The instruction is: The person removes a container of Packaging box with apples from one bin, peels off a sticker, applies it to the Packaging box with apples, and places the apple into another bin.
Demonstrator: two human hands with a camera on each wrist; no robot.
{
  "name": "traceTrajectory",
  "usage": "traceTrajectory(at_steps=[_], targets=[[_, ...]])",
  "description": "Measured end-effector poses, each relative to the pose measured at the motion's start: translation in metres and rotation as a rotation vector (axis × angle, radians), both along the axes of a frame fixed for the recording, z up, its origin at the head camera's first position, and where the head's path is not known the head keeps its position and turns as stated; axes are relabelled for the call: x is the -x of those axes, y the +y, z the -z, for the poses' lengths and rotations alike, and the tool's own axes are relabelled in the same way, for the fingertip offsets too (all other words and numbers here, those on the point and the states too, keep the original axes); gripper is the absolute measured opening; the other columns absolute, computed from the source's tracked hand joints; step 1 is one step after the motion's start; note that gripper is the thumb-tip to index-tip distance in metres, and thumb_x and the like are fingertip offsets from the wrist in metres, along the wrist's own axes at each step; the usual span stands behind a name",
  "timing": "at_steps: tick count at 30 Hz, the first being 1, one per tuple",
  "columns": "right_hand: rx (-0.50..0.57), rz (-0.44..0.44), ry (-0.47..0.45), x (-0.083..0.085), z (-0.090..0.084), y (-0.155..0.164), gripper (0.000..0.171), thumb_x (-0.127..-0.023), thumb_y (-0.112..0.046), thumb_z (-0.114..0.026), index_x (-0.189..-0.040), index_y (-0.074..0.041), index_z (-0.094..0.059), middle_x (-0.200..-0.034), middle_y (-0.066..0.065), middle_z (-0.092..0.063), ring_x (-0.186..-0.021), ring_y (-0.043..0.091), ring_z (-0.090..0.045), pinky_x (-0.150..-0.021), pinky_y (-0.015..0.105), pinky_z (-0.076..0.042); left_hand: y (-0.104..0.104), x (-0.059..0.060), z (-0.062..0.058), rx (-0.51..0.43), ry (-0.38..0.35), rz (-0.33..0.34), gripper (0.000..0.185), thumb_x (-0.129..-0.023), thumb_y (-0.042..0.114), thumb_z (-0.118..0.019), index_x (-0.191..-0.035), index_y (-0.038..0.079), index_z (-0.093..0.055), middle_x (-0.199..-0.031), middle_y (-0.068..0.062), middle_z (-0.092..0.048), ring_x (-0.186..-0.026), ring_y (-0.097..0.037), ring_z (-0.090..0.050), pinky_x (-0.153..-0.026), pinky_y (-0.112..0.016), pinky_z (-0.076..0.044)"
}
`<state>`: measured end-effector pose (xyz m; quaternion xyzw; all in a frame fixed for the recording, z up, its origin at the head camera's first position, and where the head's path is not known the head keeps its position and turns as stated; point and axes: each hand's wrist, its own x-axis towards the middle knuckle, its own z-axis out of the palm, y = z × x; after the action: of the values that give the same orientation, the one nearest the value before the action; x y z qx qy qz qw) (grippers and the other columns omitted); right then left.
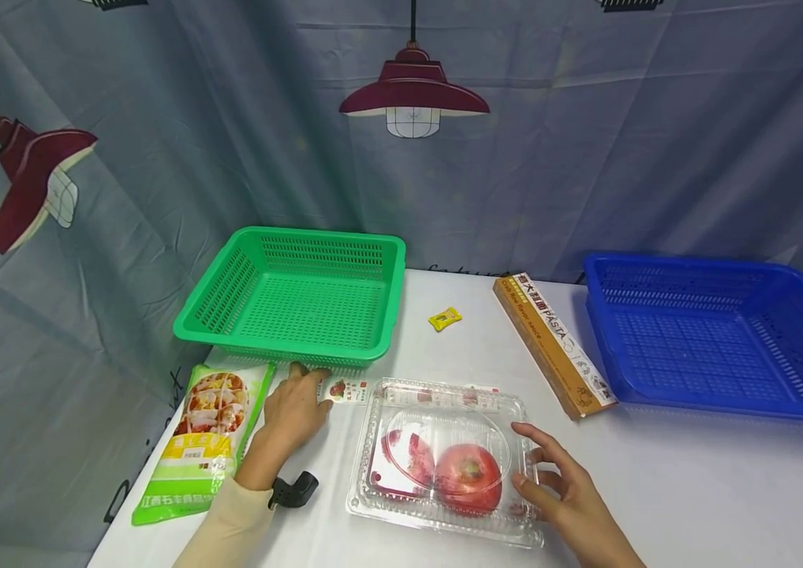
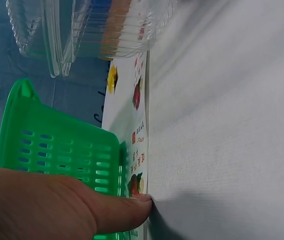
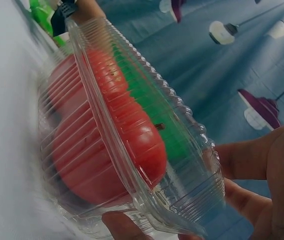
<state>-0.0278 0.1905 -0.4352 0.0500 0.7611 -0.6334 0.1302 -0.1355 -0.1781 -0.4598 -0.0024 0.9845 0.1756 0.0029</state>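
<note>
A clear plastic clamshell box [image 1: 444, 525] with red tomatoes [image 1: 468, 479] inside lies at the front middle of the white table. My right hand [image 1: 565, 489] holds its right side, the thumb low on the wall and the fingers at the lid, as the right wrist view shows. A printed paper strip [image 1: 352, 392] lies flat on the table and runs behind and beneath the box. My left hand [image 1: 296, 406] rests on the strip's left part, fingers spread. In the left wrist view its thumb [image 2: 124, 212] touches the strip's edge.
A green basket [image 1: 302, 351] stands behind my left hand, a blue basket [image 1: 728, 402] at the right. A green food bag [image 1: 199, 442] lies at the left. A pasta box [image 1: 550, 343] and a small yellow packet [image 1: 445, 319] lie toward the back, before a grey curtain [image 1: 515, 173].
</note>
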Motion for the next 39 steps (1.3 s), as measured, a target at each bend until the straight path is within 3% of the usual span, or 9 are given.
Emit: traceTrajectory(at_steps=[9, 17, 22, 26, 31, 35, 39], targets=[[-0.006, 0.003, -0.01, 0.0, 0.0, 0.0, 0.064, -0.088, -0.009, -0.072, -0.145, -0.023, -0.045, -0.118, 0.019, -0.04, -0.091, 0.031, -0.058, -0.07, 0.038, -0.055, 0.003, 0.003, -0.003, 0.014, -0.033, 0.073, 0.032, -0.083, 0.016, -0.078, -0.113, 0.016, -0.066, -0.114, -0.022, -0.057, -0.094, -0.04, -0.055, -0.064, -0.048, -0.049], [-0.014, 0.007, -0.006, -0.001, 0.0, 0.0, 0.064, -0.088, -0.01, -0.072, -0.144, -0.025, -0.046, -0.119, 0.019, -0.04, -0.09, 0.03, -0.058, -0.07, 0.037, -0.055, 0.002, 0.003, -0.002, 0.02, -0.007, 0.128, 0.045, -0.082, 0.012, -0.078, -0.125, 0.013, -0.064, -0.116, -0.017, -0.059, -0.1, -0.041, -0.054, -0.07, -0.053, -0.049], [-0.001, 0.006, 0.001, -0.001, 0.0, -0.001, 0.064, -0.088, -0.009, -0.072, -0.144, -0.024, -0.046, -0.118, 0.019, -0.039, -0.091, 0.03, -0.059, -0.069, 0.038, -0.056, 0.002, 0.004, 0.0, 0.026, 0.008, 0.145, 0.04, -0.081, 0.011, -0.078, -0.119, 0.009, -0.065, -0.111, -0.02, -0.059, -0.101, -0.042, -0.05, -0.073, -0.052, -0.049], [0.001, 0.008, -0.006, -0.001, 0.0, -0.001, 0.063, -0.088, -0.009, -0.072, -0.144, -0.025, -0.046, -0.118, 0.019, -0.038, -0.092, 0.03, -0.059, -0.07, 0.039, -0.056, 0.002, 0.004, -0.001, 0.043, 0.048, 0.15, 0.034, -0.08, 0.013, -0.079, -0.111, 0.006, -0.067, -0.107, -0.024, -0.058, -0.103, -0.044, -0.046, -0.078, -0.053, -0.046], [0.004, 0.016, -0.022, 0.0, 0.0, -0.001, 0.063, -0.088, -0.009, -0.072, -0.144, -0.027, -0.046, -0.119, 0.019, -0.038, -0.093, 0.03, -0.059, -0.07, 0.039, -0.056, 0.003, 0.001, -0.005, 0.082, 0.11, 0.166, 0.029, -0.078, 0.015, -0.082, -0.104, 0.01, -0.072, -0.098, -0.015, -0.063, -0.093, -0.039, -0.048, -0.078, -0.05, -0.041], [0.01, 0.018, -0.03, 0.0, 0.0, -0.001, 0.064, -0.088, -0.009, -0.072, -0.144, -0.027, -0.046, -0.119, 0.019, -0.038, -0.093, 0.031, -0.059, -0.07, 0.039, -0.057, 0.005, -0.003, -0.015, 0.124, 0.186, 0.172, 0.025, -0.077, 0.02, -0.084, -0.1, 0.015, -0.075, -0.089, -0.008, -0.065, -0.081, -0.032, -0.047, -0.069, -0.043, -0.037], [0.001, 0.008, -0.03, 0.0, 0.0, -0.001, 0.064, -0.089, -0.01, -0.072, -0.144, -0.027, -0.045, -0.121, 0.018, -0.038, -0.094, 0.031, -0.059, -0.071, 0.038, -0.056, 0.013, -0.01, -0.031, 0.133, 0.253, 0.147, 0.022, -0.076, 0.019, -0.085, -0.095, 0.014, -0.076, -0.086, -0.008, -0.065, -0.079, -0.033, -0.05, -0.062, -0.04, -0.035]])
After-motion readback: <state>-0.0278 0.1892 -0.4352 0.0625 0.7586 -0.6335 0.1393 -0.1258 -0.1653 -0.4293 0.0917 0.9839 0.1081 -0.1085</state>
